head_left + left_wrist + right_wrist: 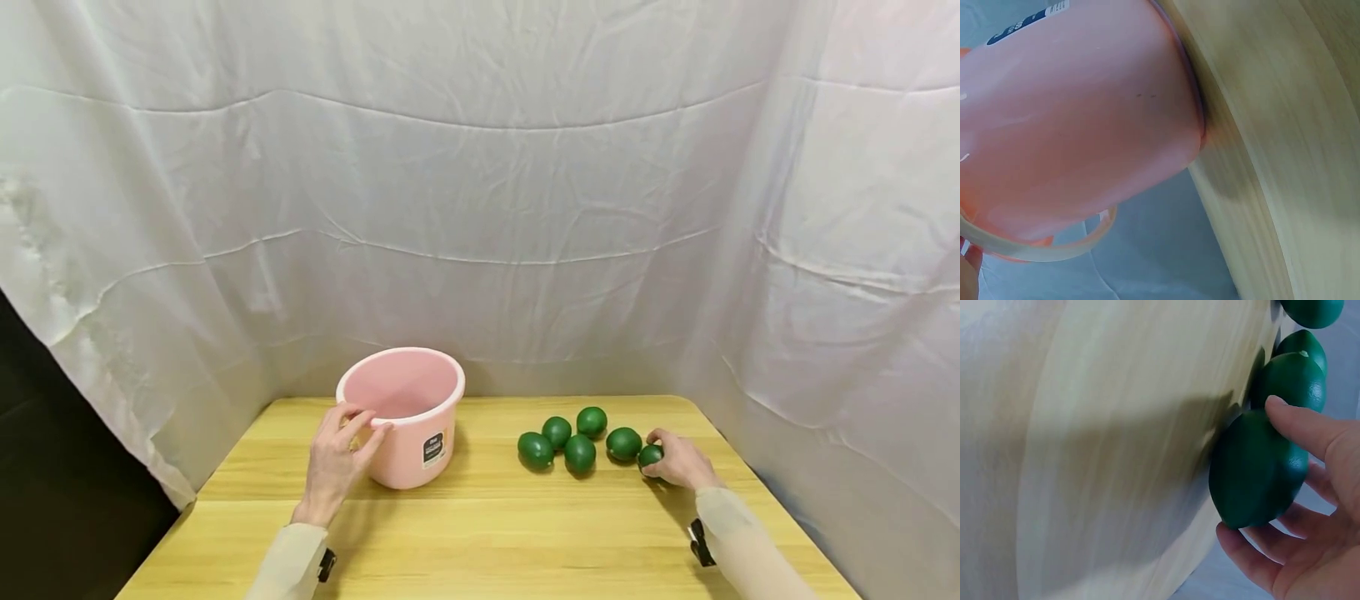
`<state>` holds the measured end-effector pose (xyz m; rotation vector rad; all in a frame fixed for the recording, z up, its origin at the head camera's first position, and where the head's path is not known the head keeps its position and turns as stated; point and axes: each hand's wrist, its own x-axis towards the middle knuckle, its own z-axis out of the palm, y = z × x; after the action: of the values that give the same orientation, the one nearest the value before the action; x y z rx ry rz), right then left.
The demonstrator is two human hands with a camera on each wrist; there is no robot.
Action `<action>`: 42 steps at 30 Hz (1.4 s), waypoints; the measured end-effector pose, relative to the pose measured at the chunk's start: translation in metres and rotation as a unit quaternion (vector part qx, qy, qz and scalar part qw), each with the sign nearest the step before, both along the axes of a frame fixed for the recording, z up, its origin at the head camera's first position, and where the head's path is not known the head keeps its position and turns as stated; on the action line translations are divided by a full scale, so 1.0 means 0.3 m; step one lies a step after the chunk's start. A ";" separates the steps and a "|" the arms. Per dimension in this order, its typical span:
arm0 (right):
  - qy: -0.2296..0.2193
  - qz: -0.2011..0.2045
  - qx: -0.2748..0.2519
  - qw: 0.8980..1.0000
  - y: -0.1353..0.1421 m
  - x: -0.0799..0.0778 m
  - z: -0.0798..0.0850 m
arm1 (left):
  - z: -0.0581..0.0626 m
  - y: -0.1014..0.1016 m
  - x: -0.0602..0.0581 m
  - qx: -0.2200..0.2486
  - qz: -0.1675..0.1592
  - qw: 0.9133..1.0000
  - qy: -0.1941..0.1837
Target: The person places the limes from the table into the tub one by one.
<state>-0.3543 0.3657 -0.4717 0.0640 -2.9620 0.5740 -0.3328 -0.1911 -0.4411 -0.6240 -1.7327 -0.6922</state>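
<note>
A pink plastic bucket (405, 461) with a dark label stands upright on the left part of the table. My left hand (332, 467) holds its near-left rim between thumb and fingers. In the left wrist view, the bucket's side (1085, 119) fills much of the picture, and a pale curved handle (1054, 252) runs close by the fingertips. At the right, my right hand (684, 463) grips a dark green lime (1254, 472), thumb on one side and fingers on the other. Beside it sits another lime (623, 444), with several more limes (580, 455) grouped to its left.
The wooden table (480, 542) has its right edge close to my right hand. White curtains (525, 292) hang behind it and along both sides. Dark wristbands (701, 543) show at both sleeves.
</note>
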 end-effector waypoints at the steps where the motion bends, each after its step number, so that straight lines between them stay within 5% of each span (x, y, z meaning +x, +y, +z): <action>1: -0.003 0.000 0.001 1.000 -0.001 0.000 -0.002 | -0.001 0.001 0.000 0.003 -0.002 1.000 0.000; 5: -0.004 -0.014 -0.003 1.000 0.005 0.005 0.000 | -0.002 0.007 0.002 0.005 -0.008 1.000 -0.002; 13: 0.082 -0.070 -0.018 0.994 -0.043 0.008 0.044 | 0.003 0.007 0.015 -0.008 0.000 1.000 -0.012; 28: 0.146 0.009 -0.062 0.987 -0.292 -0.055 0.129 | 0.003 0.021 0.020 -0.014 0.007 0.998 -0.056; 42: 0.145 0.030 -0.085 0.985 -0.367 -0.054 0.124 | 0.000 0.025 0.020 -0.011 0.013 0.998 -0.056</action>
<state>-0.3705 0.2555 -0.4346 0.2017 -2.6276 0.7518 -0.3267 -0.1836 -0.4410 -0.5872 -1.8512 -0.7014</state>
